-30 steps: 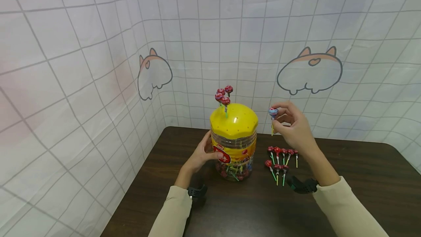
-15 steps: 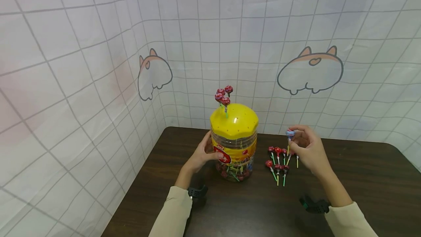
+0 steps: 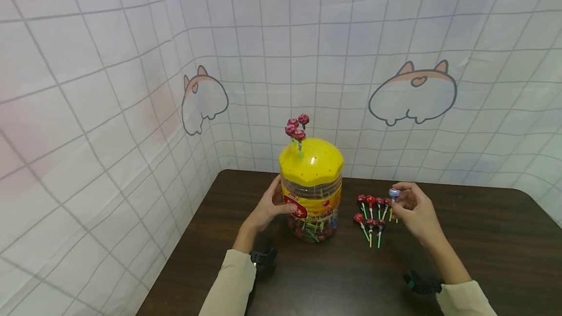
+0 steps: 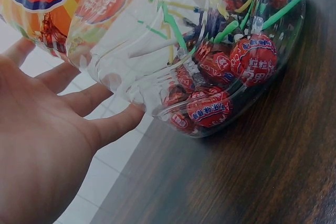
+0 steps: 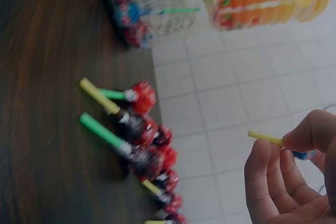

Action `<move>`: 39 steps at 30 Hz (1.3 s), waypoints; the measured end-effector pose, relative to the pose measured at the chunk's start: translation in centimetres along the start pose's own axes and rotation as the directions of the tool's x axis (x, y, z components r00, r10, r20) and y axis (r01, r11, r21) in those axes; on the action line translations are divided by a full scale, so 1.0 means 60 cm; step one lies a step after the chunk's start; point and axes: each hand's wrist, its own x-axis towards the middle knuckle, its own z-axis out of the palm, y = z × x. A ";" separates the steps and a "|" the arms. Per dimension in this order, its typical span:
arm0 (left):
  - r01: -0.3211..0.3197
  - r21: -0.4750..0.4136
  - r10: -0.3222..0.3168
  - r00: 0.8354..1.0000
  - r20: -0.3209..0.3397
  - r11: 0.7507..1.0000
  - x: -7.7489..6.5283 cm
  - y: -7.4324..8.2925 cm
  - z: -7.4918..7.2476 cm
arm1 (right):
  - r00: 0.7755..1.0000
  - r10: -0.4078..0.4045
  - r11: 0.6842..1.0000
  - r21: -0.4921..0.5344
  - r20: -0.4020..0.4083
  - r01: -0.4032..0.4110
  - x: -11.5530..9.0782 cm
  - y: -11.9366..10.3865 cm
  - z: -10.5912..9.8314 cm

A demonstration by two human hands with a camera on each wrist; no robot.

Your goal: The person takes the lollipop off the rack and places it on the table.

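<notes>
My left hand holds the side of a clear plastic candy jar, thumb across its label and fingers around the back. Wrapped lollipops lie in the jar's bottom. Its yellow lid is dotted with small holes, and several red lollipops stand upright in it at the left. Between thumb and fingers, my right hand pinches a blue-wrapped lollipop by its yellow stick. That hand is over the right end of a group of red lollipops laid in two rows on the table.
The dark wooden table carries the jar and the loose lollipops. A white grid-patterned curtain hangs behind and along the left side. Each wrist wears a black strap device.
My right hand has moved right and down with the blue lollipop, from beside the lid to low over the right end of the rows. The left hand and the jar have stayed put.
</notes>
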 end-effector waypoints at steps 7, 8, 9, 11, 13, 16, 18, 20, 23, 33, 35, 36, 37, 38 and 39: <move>-0.007 0.003 0.007 1.000 -0.001 1.000 0.003 -0.002 -0.001 | 0.998 0.046 0.999 -0.024 0.052 -0.044 -0.003 0.031 -0.012; -0.007 0.004 0.007 1.000 0.000 1.000 0.003 -0.002 -0.001 | 0.997 0.053 0.998 -0.031 0.064 -0.052 -0.004 0.035 -0.014; -0.008 0.006 0.008 1.000 0.002 1.000 0.003 -0.002 -0.001 | 0.995 0.062 0.998 -0.037 0.074 -0.060 -0.004 0.039 -0.015; -0.009 0.001 0.009 1.000 0.004 1.000 0.003 -0.003 -0.001 | 0.992 0.086 0.996 -0.037 0.095 -0.083 -0.005 0.046 -0.018; -0.011 0.000 0.011 1.000 0.005 1.000 0.002 -0.003 -0.001 | 0.987 0.111 0.994 -0.034 0.114 -0.108 -0.006 0.052 -0.020; -0.017 -0.002 0.017 1.000 0.005 1.000 0.002 -0.001 0.000 | 0.977 0.155 0.988 -0.019 0.149 -0.153 -0.006 0.061 -0.022; -0.016 -0.001 0.016 1.000 0.003 1.000 0.001 0.001 0.000 | 0.967 0.180 0.984 -0.025 0.179 -0.178 -0.007 0.066 -0.024; -0.015 -0.004 0.015 1.000 0.001 1.000 0.001 0.002 0.001 | 0.956 0.202 0.979 -0.029 0.210 -0.201 -0.008 0.071 -0.024; -0.011 -0.007 0.011 1.000 0.000 1.000 0.001 0.004 0.002 | 0.939 0.229 0.973 -0.040 0.255 -0.227 -0.010 0.077 -0.024; -0.009 -0.004 0.009 1.000 -0.002 1.000 0.001 0.005 0.004 | 0.909 0.244 0.969 -0.048 0.337 -0.242 -0.012 0.086 -0.022; -0.006 -0.003 0.006 1.000 -0.005 1.000 0.000 0.005 0.004 | 0.908 0.240 0.970 -0.055 0.343 -0.235 -0.011 0.088 -0.023; -0.004 -0.002 0.004 1.000 -0.006 1.000 0.000 0.005 0.004 | 0.908 0.244 0.969 -0.063 0.342 -0.237 -0.011 0.088 -0.024; -0.003 -0.003 0.003 1.000 -0.007 1.000 0.000 0.006 0.004 | 0.906 0.244 0.970 -0.070 0.345 -0.235 -0.011 0.089 -0.024; -0.002 -0.004 0.002 1.000 -0.007 1.000 -0.001 0.006 0.004 | 0.905 0.247 0.969 -0.078 0.347 -0.234 -0.010 0.090 -0.025; -0.002 -0.005 0.002 1.000 -0.007 1.000 -0.001 0.006 0.004 | 0.903 0.249 0.969 -0.089 0.350 -0.232 -0.010 0.090 -0.026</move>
